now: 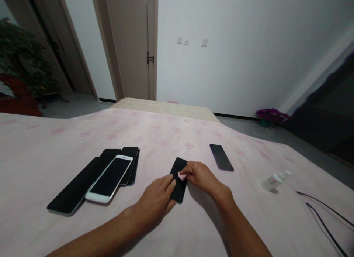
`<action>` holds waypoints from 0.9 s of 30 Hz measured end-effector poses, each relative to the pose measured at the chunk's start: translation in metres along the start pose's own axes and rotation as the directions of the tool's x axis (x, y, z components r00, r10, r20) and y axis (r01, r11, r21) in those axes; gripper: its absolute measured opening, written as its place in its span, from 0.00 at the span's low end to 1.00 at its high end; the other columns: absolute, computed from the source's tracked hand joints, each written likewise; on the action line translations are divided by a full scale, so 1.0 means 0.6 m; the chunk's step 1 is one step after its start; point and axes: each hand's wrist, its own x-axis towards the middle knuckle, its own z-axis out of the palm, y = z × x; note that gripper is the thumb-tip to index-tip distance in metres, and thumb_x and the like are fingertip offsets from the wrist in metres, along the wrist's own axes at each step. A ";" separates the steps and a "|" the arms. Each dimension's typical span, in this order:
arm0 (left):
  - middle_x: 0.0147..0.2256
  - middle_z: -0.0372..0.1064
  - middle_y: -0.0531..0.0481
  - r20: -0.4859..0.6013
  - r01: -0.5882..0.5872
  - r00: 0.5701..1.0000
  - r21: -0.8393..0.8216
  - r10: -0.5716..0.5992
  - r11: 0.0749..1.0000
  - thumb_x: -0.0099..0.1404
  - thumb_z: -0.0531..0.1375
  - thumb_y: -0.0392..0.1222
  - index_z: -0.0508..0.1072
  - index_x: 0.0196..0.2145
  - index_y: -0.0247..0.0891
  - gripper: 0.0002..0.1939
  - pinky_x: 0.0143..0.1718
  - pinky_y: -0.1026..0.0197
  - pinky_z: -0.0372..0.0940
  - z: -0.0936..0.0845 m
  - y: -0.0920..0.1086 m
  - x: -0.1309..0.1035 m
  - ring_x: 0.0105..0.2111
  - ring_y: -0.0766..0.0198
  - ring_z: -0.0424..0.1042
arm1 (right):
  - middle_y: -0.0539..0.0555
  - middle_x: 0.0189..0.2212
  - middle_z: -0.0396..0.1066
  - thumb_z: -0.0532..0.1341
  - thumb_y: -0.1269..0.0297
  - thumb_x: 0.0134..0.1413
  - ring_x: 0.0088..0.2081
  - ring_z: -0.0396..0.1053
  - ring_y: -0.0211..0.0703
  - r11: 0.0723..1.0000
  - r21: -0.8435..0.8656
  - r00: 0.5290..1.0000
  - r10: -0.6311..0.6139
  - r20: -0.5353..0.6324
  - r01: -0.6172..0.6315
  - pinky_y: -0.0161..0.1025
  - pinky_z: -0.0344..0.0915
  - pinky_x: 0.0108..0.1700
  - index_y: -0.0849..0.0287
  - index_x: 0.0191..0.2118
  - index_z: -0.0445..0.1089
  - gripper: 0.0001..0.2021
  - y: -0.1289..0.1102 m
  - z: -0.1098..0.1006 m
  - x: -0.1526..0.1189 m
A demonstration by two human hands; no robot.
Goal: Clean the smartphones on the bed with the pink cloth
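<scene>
Bare hands point(177, 185) on slim glossy phone point(179, 179)

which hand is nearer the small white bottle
Right. The right hand is on the black phone, left of the bottle across bare sheet. The left hand lies farther left, on that phone's near edge.

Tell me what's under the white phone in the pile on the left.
The white phone lies on top of other dark phones; a large black one pokes out at its left. Below all is the pink sheet. How the covered ones overlap is hidden.
</scene>
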 end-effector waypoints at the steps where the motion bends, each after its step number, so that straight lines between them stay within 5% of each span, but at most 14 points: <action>1: 0.60 0.65 0.38 0.002 0.000 1.000 0.008 0.000 1.000 0.65 0.61 0.41 0.65 0.59 0.37 0.25 0.57 0.47 0.65 -0.001 0.000 0.000 0.58 0.49 0.67 | 0.51 0.38 0.79 0.60 0.79 0.52 0.39 0.75 0.41 1.000 0.012 1.000 -0.007 0.017 0.007 0.34 0.65 0.42 0.52 0.39 0.80 0.16 0.003 -0.003 -0.002; 10: 0.58 0.66 0.29 0.066 0.080 0.994 0.161 -0.092 0.984 0.56 0.69 0.57 0.71 0.53 0.29 0.35 0.58 0.42 0.59 -0.004 0.040 0.024 0.57 0.41 0.66 | 0.55 0.39 0.78 0.58 0.78 0.56 0.41 0.75 0.46 0.983 -0.153 0.990 0.090 -0.105 -0.105 0.37 0.65 0.43 0.55 0.40 0.80 0.15 0.006 0.003 0.000; 17: 0.55 0.68 0.29 0.051 0.123 0.990 0.166 -0.133 0.979 0.61 0.66 0.49 0.70 0.54 0.29 0.29 0.51 0.40 0.65 -0.001 0.050 0.026 0.52 0.39 0.69 | 0.51 0.37 0.80 0.60 0.79 0.50 0.40 0.75 0.43 1.000 0.011 0.999 -0.020 0.050 0.020 0.35 0.66 0.44 0.52 0.39 0.81 0.17 -0.002 -0.007 -0.001; 23: 0.59 0.63 0.25 0.063 0.119 0.989 0.221 -0.136 0.968 0.64 0.62 0.45 0.66 0.60 0.30 0.29 0.51 0.41 0.66 0.014 0.059 0.020 0.55 0.38 0.67 | 0.55 0.38 0.78 0.59 0.78 0.55 0.41 0.75 0.47 0.982 -0.143 0.988 0.112 -0.107 -0.127 0.38 0.66 0.44 0.55 0.39 0.80 0.15 0.010 -0.010 -0.006; 27: 0.59 0.64 0.28 0.068 0.135 0.986 0.198 -0.151 0.971 0.65 0.60 0.44 0.64 0.62 0.33 0.29 0.51 0.43 0.67 0.006 0.055 0.022 0.55 0.41 0.68 | 0.53 0.35 0.77 0.60 0.79 0.53 0.39 0.74 0.44 0.999 -0.047 0.996 0.006 -0.091 -0.010 0.37 0.65 0.43 0.55 0.38 0.80 0.14 0.013 -0.012 -0.005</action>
